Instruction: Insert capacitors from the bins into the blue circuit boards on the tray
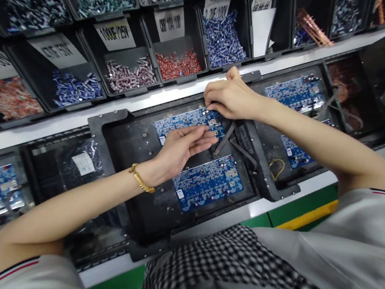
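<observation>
My left hand (184,149) hovers over the upper blue circuit board (181,119), its fingers stretched out and together with the thumb alongside. Nothing can be made out in it. My right hand (230,96) is at that board's top right corner, thumb and fingers pinched beside small dark components; whatever they hold is hidden. Below lies a second blue circuit board (207,183), flat like the first. Both rest in a black tray (135,172), and my left hand covers part of the upper board. Grey straps (226,139) lie to the right of the boards.
Black bins (116,49) of sorted components, several labelled, line the back in two rows. A neighbouring tray (268,147) on the right holds more boards and a yellow loop (277,169). On the left is a plastic bag with a white label (83,163).
</observation>
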`<state>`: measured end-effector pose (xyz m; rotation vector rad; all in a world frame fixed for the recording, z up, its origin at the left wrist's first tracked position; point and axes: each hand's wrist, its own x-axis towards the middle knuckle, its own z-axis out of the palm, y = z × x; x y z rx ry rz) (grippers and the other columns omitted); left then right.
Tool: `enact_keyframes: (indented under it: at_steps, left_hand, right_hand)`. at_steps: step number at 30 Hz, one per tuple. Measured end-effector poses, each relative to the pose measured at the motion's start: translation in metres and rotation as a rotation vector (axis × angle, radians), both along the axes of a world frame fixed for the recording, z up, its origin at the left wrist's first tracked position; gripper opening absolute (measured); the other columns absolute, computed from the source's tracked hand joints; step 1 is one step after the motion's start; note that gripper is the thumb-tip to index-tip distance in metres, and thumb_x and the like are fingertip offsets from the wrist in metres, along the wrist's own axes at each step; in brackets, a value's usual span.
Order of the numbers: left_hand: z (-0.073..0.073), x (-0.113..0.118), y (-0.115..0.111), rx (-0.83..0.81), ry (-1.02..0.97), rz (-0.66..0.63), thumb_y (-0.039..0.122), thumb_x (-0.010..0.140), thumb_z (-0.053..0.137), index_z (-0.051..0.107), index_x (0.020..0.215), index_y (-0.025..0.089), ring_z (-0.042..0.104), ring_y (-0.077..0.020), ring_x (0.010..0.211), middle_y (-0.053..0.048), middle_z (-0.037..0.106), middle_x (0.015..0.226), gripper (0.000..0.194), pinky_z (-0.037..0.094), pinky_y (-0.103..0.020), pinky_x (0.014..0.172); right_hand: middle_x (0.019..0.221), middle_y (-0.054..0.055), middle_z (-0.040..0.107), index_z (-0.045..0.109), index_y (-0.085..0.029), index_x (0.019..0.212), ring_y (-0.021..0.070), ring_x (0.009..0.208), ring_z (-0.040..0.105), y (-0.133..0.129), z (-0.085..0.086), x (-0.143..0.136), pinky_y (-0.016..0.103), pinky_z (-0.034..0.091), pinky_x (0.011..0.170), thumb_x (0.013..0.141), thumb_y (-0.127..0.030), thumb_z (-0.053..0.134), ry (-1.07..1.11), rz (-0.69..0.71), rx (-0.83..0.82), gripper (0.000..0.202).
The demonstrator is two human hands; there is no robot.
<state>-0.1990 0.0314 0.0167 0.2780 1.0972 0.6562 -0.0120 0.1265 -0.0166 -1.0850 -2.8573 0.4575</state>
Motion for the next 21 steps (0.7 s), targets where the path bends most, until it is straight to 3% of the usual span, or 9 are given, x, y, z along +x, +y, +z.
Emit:
enact_keyframes:
  at_steps: [3, 8, 12, 16, 18, 21]
  left_hand:
    - [-0.001, -0.001, 0.000, 0.001, 0.018, -0.014, 0.012, 0.091, 0.057, 0.069, 0.090, 0.006, 0.066, -0.0079, 0.063, -0.008, 0.072, 0.083, 0.014, 0.052, -0.018, 0.063]
    - [0.001, -0.003, -0.001, -0.026, -0.100, 0.040, 0.010, 0.096, 0.041, 0.063, 0.087, 0.007, 0.072, -0.0165, 0.082, -0.013, 0.072, 0.095, 0.023, 0.057, -0.025, 0.077]
    - [0.004, -0.004, -0.005, -0.099, -0.120, 0.076, 0.014, 0.098, 0.039, 0.055, 0.079, 0.010, 0.072, -0.0157, 0.080, -0.012, 0.072, 0.095, 0.025, 0.057, -0.021, 0.068]
    - [0.008, 0.002, -0.007, -0.206, -0.120, 0.118, 0.010, 0.097, 0.038, 0.054, 0.078, 0.010, 0.052, -0.0016, 0.045, -0.005, 0.067, 0.075, 0.025, 0.037, -0.009, 0.040]
    - [0.011, 0.007, -0.009, -0.219, -0.164, 0.141, 0.006, 0.096, 0.036, 0.052, 0.073, 0.010, 0.044, -0.0001, 0.041, 0.000, 0.057, 0.060, 0.028, 0.029, -0.008, 0.037]
    - [0.016, 0.015, -0.017, -0.185, -0.222, 0.139, 0.004, 0.093, 0.037, 0.051, 0.067, 0.010, 0.046, -0.0016, 0.043, 0.001, 0.050, 0.055, 0.031, 0.034, -0.009, 0.041]
  right_hand:
    - [0.100, 0.006, 0.063, 0.064, -0.018, 0.090, 0.0206, 0.084, 0.052, -0.003, 0.001, 0.001, 0.046, 0.023, 0.086, 0.089, -0.020, 0.038, 0.004, 0.021, 0.010, 0.026]
    - [0.092, 0.005, 0.063, 0.065, -0.017, 0.089, 0.0229, 0.089, 0.055, -0.002, 0.002, 0.001, 0.047, 0.023, 0.087, 0.089, -0.016, 0.039, -0.003, 0.041, 0.050, 0.025]
    - [0.090, 0.005, 0.065, 0.065, -0.018, 0.087, 0.0223, 0.088, 0.056, -0.010, 0.009, -0.002, 0.047, 0.024, 0.087, 0.090, -0.021, 0.044, 0.030, -0.010, 0.048, 0.021]
    - [0.094, 0.004, 0.067, 0.066, -0.019, 0.093, 0.0197, 0.084, 0.057, -0.049, 0.028, -0.011, 0.044, 0.028, 0.084, 0.093, -0.028, 0.045, 0.158, -0.088, 0.018, 0.022]
    - [0.097, 0.002, 0.068, 0.066, -0.021, 0.095, 0.0183, 0.081, 0.057, -0.073, 0.040, -0.015, 0.044, 0.029, 0.084, 0.094, -0.028, 0.043, 0.187, -0.082, 0.036, 0.024]
    - [0.098, 0.003, 0.068, 0.065, -0.020, 0.092, 0.0173, 0.078, 0.057, -0.101, 0.055, -0.013, 0.044, 0.029, 0.082, 0.097, -0.026, 0.039, 0.147, -0.113, 0.115, 0.027]
